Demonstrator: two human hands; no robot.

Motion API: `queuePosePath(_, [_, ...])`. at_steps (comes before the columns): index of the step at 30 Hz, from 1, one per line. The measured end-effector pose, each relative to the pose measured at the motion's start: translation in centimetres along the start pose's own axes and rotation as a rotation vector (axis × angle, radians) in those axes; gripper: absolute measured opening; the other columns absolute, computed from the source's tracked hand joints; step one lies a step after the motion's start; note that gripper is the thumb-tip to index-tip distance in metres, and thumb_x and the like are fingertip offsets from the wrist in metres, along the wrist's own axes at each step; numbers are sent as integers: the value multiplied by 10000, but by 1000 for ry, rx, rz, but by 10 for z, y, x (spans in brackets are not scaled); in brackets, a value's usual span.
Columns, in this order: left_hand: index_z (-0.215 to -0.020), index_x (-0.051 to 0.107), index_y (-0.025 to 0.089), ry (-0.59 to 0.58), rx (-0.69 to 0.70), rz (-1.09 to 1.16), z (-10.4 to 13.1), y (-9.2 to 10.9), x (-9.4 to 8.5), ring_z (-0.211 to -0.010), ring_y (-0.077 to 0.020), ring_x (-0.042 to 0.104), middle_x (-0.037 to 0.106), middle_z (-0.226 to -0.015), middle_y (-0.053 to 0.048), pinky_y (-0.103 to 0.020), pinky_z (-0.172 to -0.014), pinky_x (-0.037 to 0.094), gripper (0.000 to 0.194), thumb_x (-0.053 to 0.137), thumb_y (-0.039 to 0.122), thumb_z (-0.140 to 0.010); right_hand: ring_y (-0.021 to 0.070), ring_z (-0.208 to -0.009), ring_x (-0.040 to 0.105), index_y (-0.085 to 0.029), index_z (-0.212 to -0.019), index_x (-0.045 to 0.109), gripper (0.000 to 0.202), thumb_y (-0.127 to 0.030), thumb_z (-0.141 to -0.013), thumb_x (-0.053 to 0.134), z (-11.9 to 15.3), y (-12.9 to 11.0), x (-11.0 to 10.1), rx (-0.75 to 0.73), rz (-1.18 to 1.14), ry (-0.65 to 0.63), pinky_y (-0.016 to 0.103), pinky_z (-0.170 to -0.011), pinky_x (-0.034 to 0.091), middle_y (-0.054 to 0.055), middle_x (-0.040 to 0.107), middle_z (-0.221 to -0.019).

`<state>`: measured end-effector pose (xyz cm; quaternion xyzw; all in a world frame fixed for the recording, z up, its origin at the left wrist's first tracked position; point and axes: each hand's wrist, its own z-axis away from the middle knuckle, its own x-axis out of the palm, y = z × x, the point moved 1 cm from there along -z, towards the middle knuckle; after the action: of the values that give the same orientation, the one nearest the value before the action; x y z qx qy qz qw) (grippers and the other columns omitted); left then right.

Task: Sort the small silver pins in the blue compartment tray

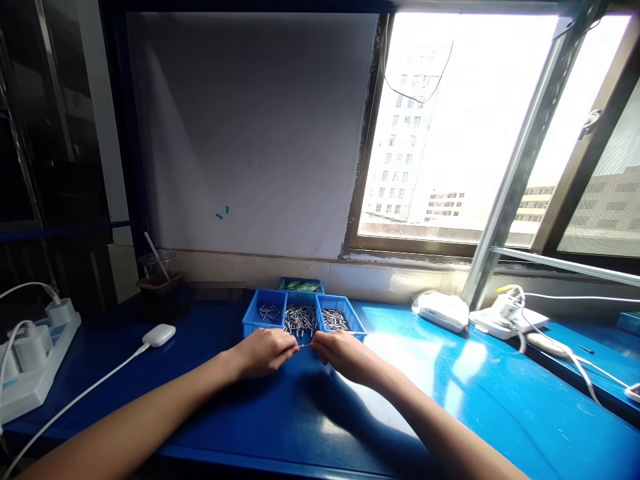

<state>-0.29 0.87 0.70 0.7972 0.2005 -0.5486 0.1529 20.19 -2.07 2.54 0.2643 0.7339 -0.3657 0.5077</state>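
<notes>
I had the small thin metal piece (305, 345) level between the two hands, just in front of the middle blue bin. The left hand (270, 349) was closed, fingertips pinching one end; the right hand (343, 352) pinched the other, likewise closed. Beyond them I saw metal pins (301, 319) filling that bin, then the blue table (260, 420) around.

Facing a grey wall (250, 133) and a bright window (465, 147)

Looking through brown frames (370, 133) onto pale buildings (443, 205). Pouring daylight across the right of a blue table (500, 400). Crossing the window with a slanting metal post (530, 147). Fading into shadow at far left.
</notes>
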Motion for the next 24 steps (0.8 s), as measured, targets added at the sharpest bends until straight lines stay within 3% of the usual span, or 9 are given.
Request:
queuePosePath(3, [-826,590,161,-15,-25,-23,0,1,-1,-722,-165,595,641,-785,-37,-239,-652,427,224,407,205,-947,152,-582,584,-177,-742,621,306,-256,-951,410,2,-3,2,-39,50,-25,245,-564,383,35,657,-650])
queuePosePath(6, [-866,601,162,50,-3,1,0,5,-2,-750,-164,591,640,-820,-43,-236,-664,429,238,393,233,-959,162,-620,595,-174,-759,629,260,-252,-929,448,3,-9,7,-103,79,-56,244,-579,396,43,663,-702])
queuePosePath(9, [-898,613,167,127,59,6,0,9,-3,-748,-159,585,637,-823,-46,-234,-655,430,254,388,264,-967,126,-585,581,-176,-774,626,257,-197,-922,416,3,-13,13,-151,-92,-129,217,-579,409,12,650,-680])
queuePosePath(13, [-872,609,163,172,77,1,0,10,-5,-725,-155,577,629,-787,-47,-236,-646,431,257,395,269,-966,102,-519,541,-167,-763,618,304,-217,-938,375,1,-9,12,-59,-261,-152,206,-547,409,-8,628,-619])
queuePosePath(20, [-900,598,160,54,17,28,-1,5,-7,-760,-169,600,646,-828,-45,-239,-678,434,177,432,213,-934,162,-583,572,-182,-741,615,381,-303,-967,333,4,-2,-2,0,-46,2,275,-586,401,44,639,-638])
queuePosePath(24, [-841,584,162,-14,-33,-7,-1,6,-6,-718,-168,607,649,-790,-37,-240,-651,413,217,393,190,-941,197,-799,612,-194,-1075,590,261,-187,-887,408,7,-6,-7,-31,-33,59,291,-706,439,62,677,-896])
